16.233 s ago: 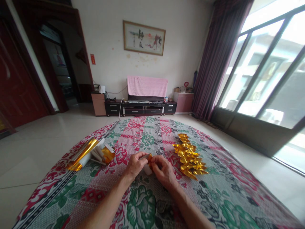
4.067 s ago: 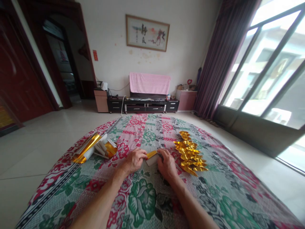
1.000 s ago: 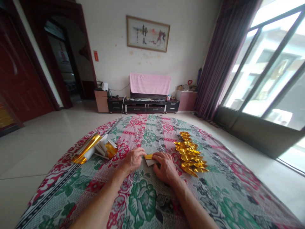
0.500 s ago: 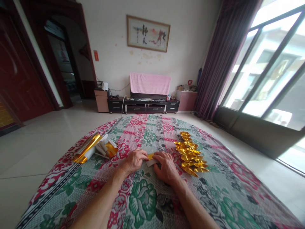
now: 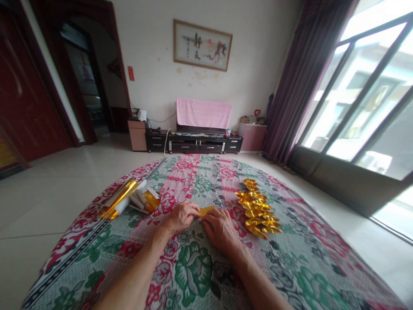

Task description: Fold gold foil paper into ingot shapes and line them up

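Observation:
A small piece of gold paper (image 5: 205,210) lies between my hands over the patterned cloth. My left hand (image 5: 183,217) pinches its left end with closed fingers. At its right, my right hand (image 5: 220,227) has its fingers bent over the paper, the thumb close to my left fingertips, and covers much of it. Folded gold paper pieces (image 5: 258,209) stand in a row to the right of my hands. To the left lie a gold sheet roll (image 5: 121,200) and a bundle of white-and-gold paper strips (image 5: 145,198).
The flowered cloth (image 5: 193,271) covers a rounded table. Beyond it, a low black cabinet (image 5: 200,144) stands against the wall, with a pink cloth (image 5: 204,113) above. A purple curtain (image 5: 303,82) and windows are at the right.
My right thumb has moved left toward my left fingertips. The pale lower flap of the paper, visible before, is now mostly folded or hidden.

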Action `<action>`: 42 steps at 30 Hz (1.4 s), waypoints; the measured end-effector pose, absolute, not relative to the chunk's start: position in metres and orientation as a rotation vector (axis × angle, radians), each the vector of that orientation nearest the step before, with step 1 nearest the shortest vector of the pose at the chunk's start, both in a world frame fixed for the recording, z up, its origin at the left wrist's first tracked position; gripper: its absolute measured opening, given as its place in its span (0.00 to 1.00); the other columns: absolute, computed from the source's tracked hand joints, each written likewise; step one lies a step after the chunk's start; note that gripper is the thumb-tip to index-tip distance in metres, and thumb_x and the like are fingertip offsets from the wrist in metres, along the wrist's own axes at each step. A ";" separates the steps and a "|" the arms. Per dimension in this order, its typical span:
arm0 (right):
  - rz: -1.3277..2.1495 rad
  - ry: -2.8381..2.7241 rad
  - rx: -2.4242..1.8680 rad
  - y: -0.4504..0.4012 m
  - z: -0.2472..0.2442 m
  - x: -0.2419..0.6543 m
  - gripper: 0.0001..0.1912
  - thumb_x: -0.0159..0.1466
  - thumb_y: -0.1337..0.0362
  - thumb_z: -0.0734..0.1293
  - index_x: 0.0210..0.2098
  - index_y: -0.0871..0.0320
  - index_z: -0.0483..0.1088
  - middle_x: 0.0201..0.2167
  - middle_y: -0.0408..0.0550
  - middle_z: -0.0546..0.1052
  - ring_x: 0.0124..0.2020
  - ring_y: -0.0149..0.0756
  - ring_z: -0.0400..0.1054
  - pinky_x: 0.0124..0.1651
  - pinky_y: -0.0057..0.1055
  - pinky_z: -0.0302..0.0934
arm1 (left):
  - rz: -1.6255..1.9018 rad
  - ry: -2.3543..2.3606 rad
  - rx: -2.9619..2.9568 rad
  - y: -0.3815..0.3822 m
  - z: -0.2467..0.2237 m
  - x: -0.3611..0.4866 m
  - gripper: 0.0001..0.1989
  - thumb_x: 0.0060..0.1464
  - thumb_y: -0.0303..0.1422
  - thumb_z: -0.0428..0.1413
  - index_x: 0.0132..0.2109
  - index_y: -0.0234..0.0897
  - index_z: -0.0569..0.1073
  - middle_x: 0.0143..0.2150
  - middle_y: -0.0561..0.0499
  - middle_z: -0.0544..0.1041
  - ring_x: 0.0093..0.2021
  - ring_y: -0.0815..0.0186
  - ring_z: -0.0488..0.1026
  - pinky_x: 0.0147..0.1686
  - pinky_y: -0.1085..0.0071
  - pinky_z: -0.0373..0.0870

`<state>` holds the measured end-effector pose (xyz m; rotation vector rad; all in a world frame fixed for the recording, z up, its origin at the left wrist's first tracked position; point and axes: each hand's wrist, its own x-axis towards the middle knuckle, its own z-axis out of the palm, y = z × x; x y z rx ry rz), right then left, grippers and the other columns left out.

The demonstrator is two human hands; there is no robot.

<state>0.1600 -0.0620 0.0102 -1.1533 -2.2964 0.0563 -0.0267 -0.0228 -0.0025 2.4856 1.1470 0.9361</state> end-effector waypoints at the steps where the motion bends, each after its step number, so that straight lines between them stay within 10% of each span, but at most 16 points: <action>1: 0.055 -2.288 -1.159 -0.061 0.010 0.160 0.10 0.64 0.64 0.58 0.36 0.54 0.71 0.34 0.46 0.71 0.39 0.34 0.62 0.45 0.32 0.51 | 0.931 1.146 2.486 -0.022 -0.003 -0.027 0.17 0.48 0.21 0.47 0.33 0.43 0.79 0.37 0.54 0.77 0.39 0.68 0.71 0.47 0.70 0.65; 42: 0.151 -2.101 -1.246 -0.052 -0.002 0.157 0.07 0.59 0.68 0.62 0.33 0.55 0.72 0.33 0.46 0.66 0.37 0.34 0.62 0.41 0.29 0.58 | 1.062 1.274 2.470 -0.022 -0.006 -0.013 0.06 0.47 0.24 0.54 0.28 0.38 0.75 0.33 0.51 0.76 0.37 0.67 0.71 0.42 0.71 0.66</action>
